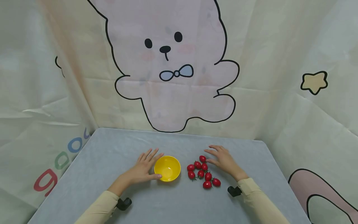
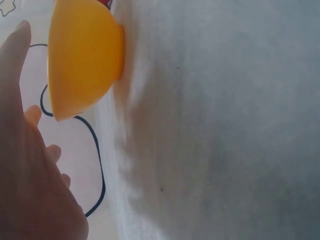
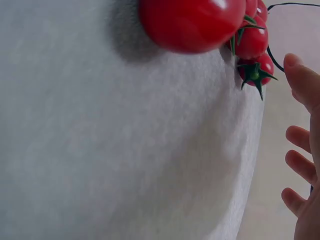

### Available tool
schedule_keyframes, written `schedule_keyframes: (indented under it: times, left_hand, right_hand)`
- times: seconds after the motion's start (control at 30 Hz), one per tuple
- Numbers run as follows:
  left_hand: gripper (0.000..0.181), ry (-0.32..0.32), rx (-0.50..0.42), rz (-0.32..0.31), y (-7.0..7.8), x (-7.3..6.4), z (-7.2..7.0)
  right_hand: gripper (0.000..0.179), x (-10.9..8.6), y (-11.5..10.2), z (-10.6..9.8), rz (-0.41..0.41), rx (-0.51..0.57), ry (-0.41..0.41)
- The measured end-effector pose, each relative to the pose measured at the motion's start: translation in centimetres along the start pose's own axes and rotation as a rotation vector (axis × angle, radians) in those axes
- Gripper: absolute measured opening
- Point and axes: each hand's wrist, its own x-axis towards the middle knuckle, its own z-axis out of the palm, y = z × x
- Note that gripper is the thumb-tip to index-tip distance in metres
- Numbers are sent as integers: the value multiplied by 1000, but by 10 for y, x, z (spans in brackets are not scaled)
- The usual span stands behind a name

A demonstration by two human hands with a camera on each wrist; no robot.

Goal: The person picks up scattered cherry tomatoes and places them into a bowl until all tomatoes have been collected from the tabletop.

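A light-coloured curtain [image 1: 265, 56] stands behind a table [image 1: 167, 208], which is covered with a pale grey-blue cloth. On the left hand [image 1: 139, 170], the fingers are open and spread apart, with the thumb stretched toward the near side of a yellow bowl [image 1: 167, 171]. They are just beside the left side of the bowl; whether a fingertip touches the rim, I cannot tell. On the right hand [image 1: 223, 160], the fingers are also open, a little bent and relaxed, and they are at the far right side of a group of small red tomatoes [image 1: 200, 174]. The thumb is near the farthest tomato; I cannot tell if they touch.

The bowl stands upright on the table, and the tomatoes lie loosely together to its right, between the bowl and the right hand. The right wrist view shows green leaves on some of them. Beige sleeves [image 1: 96, 207] cover both arms, and a black device [image 1: 124, 204] is at each wrist. Farther away, the curtain carries a drawn animal with a blue bow tie [image 1: 176, 73], and a yellow star [image 1: 314, 82] at the right.
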Motion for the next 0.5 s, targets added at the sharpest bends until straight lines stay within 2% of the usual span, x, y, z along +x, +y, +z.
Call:
schedule_keyframes:
  times: [0.2, 0.5]
  left_hand:
    - [91, -13, 7, -33, 0, 0, 5]
    - [94, -33, -11, -76, 2, -1, 12]
  right_hand:
    - [48, 10, -1, 9, -19, 19, -5]
    - [46, 13, -1, 18, 45, 34, -75]
